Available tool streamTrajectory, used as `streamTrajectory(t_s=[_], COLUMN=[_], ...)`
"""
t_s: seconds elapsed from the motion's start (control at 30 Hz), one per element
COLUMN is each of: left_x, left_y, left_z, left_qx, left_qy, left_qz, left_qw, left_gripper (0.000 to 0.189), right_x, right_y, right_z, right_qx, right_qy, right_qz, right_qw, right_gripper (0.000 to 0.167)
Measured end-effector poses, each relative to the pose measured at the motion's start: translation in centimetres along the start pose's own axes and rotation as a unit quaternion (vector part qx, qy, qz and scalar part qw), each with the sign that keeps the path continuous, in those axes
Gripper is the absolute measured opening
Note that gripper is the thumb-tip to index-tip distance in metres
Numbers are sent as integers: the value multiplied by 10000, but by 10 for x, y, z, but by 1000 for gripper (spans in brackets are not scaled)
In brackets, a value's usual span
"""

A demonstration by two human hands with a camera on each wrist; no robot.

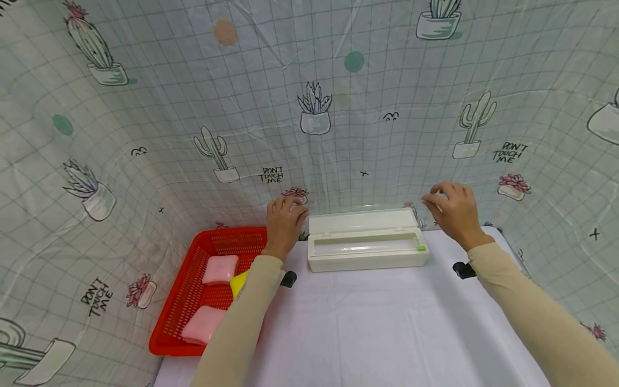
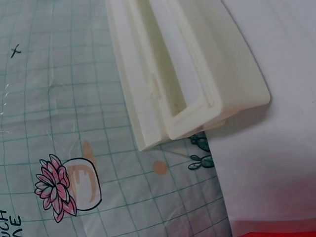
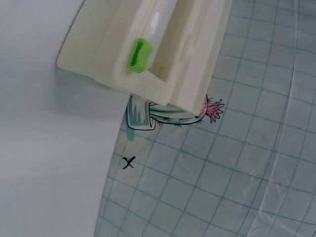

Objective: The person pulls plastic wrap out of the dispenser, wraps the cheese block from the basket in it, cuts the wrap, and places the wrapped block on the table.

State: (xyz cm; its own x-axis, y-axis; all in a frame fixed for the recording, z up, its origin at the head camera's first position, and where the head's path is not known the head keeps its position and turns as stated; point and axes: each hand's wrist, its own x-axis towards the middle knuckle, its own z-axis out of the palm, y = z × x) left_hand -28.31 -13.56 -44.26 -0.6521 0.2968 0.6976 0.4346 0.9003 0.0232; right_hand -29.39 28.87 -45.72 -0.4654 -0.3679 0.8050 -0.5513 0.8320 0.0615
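Observation:
A white cling film dispenser [image 1: 368, 262] stands at the back of the table, its lid [image 1: 362, 220] tipped back. A roll of film [image 1: 365, 245] shows in its long slot, and a green slide cutter [image 3: 140, 55] sits at the slot's right end. My left hand [image 1: 282, 223] is raised by the dispenser's left end, thumb and fingertips together. Beyond the right end, my right hand [image 1: 453, 212] is lifted in a like pinch. Faint glints of clear cling film [image 1: 367, 206] show between the hands above the lid; its edges are hard to see. Neither wrist view includes the fingers.
A red plastic basket [image 1: 181, 290] on the left holds pink packets [image 1: 220, 270] and something yellow [image 1: 238, 282], partly behind my left forearm. A white cloth [image 1: 358, 328] covers the table. A patterned sheet [image 1: 271, 107] hangs close behind the dispenser and along both sides.

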Motion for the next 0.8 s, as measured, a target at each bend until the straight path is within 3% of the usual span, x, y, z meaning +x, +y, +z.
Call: streamTrajectory(t_s=[0.8], left_x=[30], left_y=[-7], left_z=[-19], left_qx=[10], left_qy=[306], left_qz=[142], left_qw=[9994], left_gripper=[16], right_x=[34], right_y=[6], right_z=[-13], right_qx=[-49], right_qy=[338], right_qz=[-106], right_qw=[9994], right_gripper=[17])
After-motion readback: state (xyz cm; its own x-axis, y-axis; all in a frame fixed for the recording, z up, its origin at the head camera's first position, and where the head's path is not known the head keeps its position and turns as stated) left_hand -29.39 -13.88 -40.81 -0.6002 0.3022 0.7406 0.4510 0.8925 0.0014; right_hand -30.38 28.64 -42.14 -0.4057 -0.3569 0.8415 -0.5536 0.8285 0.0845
